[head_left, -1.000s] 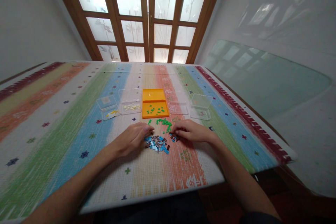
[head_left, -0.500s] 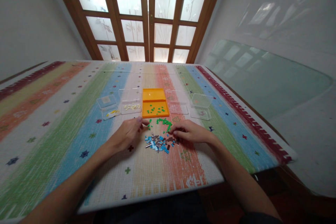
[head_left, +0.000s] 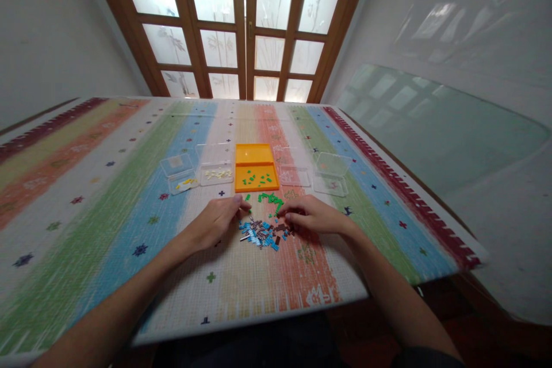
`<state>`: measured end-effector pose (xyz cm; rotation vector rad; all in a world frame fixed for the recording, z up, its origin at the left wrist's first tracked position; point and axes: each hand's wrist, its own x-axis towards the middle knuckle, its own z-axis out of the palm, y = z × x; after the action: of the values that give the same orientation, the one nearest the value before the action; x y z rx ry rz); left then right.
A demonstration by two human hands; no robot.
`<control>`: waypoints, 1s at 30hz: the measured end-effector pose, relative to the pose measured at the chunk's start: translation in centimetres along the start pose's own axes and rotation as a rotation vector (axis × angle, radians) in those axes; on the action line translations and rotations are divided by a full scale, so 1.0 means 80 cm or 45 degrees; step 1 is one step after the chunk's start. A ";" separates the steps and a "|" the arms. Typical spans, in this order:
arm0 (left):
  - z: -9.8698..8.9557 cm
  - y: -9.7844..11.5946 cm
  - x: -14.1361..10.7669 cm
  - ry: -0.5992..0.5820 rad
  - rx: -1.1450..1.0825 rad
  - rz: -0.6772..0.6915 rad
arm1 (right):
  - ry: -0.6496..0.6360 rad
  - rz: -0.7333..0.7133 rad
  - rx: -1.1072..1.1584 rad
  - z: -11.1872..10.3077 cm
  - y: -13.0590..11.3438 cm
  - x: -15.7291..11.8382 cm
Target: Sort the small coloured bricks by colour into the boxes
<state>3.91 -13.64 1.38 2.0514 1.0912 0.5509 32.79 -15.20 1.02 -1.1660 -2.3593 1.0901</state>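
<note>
A loose pile of small building bricks, blue, grey and brown point(head_left: 261, 234), lies on the striped tablecloth between my hands. Just beyond it is a cluster of green bricks point(head_left: 271, 200). My left hand point(head_left: 218, 219) is at the left of the bricks, fingers bent and slightly apart, their tips close to a few stray green ones. On the other side, my right hand point(head_left: 314, 214) rests with its index fingertip at the edge of the green cluster and its thumb lower, by the brown bricks. No brick shows in either hand; the undersides of the fingers are hidden.
Behind the bricks stands an open orange case point(head_left: 257, 188) with scattered green bricks. To its left are clear boxes with cream pieces point(head_left: 218, 173) and yellow pieces point(head_left: 186, 184). Two more clear boxes, one nearer point(head_left: 295, 184) and one farther right point(head_left: 331, 192), have raised lids.
My left hand has shifted slightly toward me and to the right, closer to the blue and grey pile. My right hand stays almost in place. The view has tilted a little.
</note>
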 end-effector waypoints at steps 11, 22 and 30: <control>0.002 0.000 0.000 -0.004 -0.058 -0.004 | -0.034 0.009 0.031 0.001 0.002 -0.001; 0.006 0.000 -0.001 -0.046 -0.139 -0.015 | -0.054 -0.037 -0.019 0.004 -0.002 0.001; 0.014 0.006 -0.003 -0.138 -0.236 -0.042 | -0.082 -0.054 0.014 0.009 -0.015 0.004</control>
<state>4.73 -14.45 1.03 1.8773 0.9715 0.4987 31.57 -15.75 1.39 -1.0881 -2.4119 1.1412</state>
